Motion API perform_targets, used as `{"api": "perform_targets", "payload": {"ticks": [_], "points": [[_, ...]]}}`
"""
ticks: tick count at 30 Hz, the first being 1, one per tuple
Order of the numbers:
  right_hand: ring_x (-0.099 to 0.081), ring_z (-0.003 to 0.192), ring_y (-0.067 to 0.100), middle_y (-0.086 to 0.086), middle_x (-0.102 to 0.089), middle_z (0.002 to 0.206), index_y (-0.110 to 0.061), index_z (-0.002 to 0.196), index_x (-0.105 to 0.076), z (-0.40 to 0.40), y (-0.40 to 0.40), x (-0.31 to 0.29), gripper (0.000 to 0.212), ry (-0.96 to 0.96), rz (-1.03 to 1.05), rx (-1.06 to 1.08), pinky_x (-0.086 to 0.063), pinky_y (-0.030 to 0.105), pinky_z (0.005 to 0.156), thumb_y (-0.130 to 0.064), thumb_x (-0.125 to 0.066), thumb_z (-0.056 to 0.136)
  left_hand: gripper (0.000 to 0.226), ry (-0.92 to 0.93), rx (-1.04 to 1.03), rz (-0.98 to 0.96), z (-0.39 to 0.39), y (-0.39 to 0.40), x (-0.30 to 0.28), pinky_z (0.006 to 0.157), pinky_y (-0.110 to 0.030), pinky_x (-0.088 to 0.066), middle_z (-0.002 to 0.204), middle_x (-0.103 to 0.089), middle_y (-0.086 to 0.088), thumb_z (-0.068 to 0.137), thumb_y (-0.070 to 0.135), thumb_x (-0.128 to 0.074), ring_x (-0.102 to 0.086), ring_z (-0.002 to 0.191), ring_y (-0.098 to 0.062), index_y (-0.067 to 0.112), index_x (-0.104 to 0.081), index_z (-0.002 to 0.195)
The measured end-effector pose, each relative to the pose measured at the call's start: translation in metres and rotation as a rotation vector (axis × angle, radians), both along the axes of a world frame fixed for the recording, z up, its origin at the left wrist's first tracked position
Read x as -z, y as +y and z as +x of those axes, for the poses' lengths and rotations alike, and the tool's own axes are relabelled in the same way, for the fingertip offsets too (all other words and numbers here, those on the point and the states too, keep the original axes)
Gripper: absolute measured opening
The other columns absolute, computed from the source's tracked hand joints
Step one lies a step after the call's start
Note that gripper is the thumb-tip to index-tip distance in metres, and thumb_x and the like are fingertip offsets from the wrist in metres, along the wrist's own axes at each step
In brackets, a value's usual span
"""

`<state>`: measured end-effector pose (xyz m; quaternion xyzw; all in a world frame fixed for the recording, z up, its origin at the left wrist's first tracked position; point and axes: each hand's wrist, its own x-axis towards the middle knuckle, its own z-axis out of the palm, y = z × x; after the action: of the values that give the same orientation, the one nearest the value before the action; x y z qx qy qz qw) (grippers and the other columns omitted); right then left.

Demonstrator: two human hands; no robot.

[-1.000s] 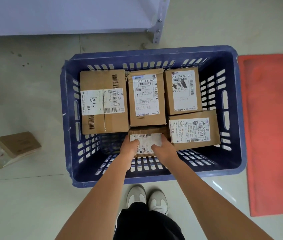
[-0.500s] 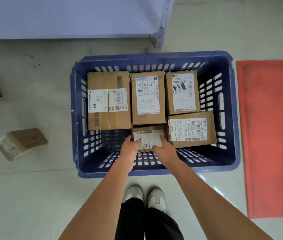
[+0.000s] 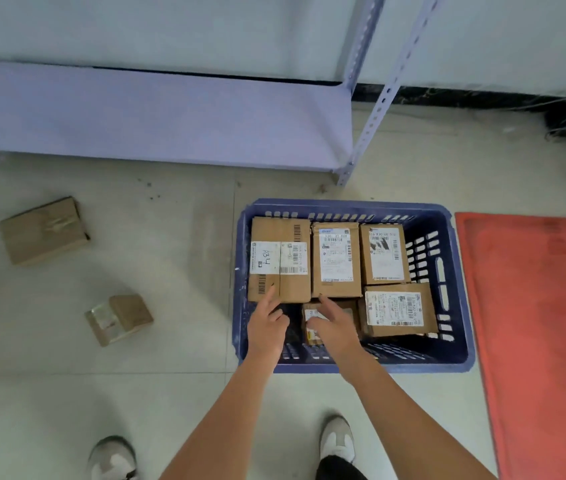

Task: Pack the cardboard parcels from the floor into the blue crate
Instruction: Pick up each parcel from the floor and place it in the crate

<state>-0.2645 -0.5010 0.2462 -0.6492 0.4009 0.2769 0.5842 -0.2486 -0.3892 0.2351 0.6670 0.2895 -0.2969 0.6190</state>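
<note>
Both hands hang over the near side of the blue crate (image 3: pixel 454 292), holding nothing. The left hand (image 3: pixel 267 327) points a finger at the big box (image 3: pixel 280 259); the right hand (image 3: pixel 335 329) is spread loosely above a small box (image 3: pixel 311 315) lying low in the crate. Three more boxes are packed beside it. Two parcels (image 3: pixel 44 230) (image 3: pixel 119 318) lie on the floor to the left.

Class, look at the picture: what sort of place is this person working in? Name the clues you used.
Probably a parcel storeroom or small warehouse. Clues: a blue crate holding labelled cardboard parcels, more parcels lying loose on the tiled floor, and a metal storage shelf with slotted posts against the wall.
</note>
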Motion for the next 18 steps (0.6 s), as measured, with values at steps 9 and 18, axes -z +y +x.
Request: {"api": "perform_targets", "payload": {"ticks": [9,18], "points": [[-0.052,0.102,0.007,-0.004,-0.046,0.142,-0.024,0.139,-0.041,0.029,0.205,-0.016,0.062,-0.182,-0.157,-0.123,-0.041,0.016,0.083,-0.004,-0.057,0.083,0.066,-0.008,-0.113,0.054,0.016,0.228,-0.014,0.092,-0.028,-0.039,0.139,-0.046,-0.016,0.082,-0.013,-0.048,-0.047,0.126,-0.028,0.018,-0.039,0.139],[-0.041,0.130,0.015,0.004,-0.045,0.142,-0.025,0.140,-0.040,0.028,0.342,0.040,0.066,-0.044,-0.070,-0.324,-0.037,0.024,0.091,-0.008,-0.060,0.079,0.061,0.120,-0.134,0.189,-0.005,0.396,0.030,0.085,-0.019,-0.038,0.135,-0.050,-0.003,0.082,0.005,-0.059,-0.051,0.112,-0.017,0.025,-0.040,0.137]]}}
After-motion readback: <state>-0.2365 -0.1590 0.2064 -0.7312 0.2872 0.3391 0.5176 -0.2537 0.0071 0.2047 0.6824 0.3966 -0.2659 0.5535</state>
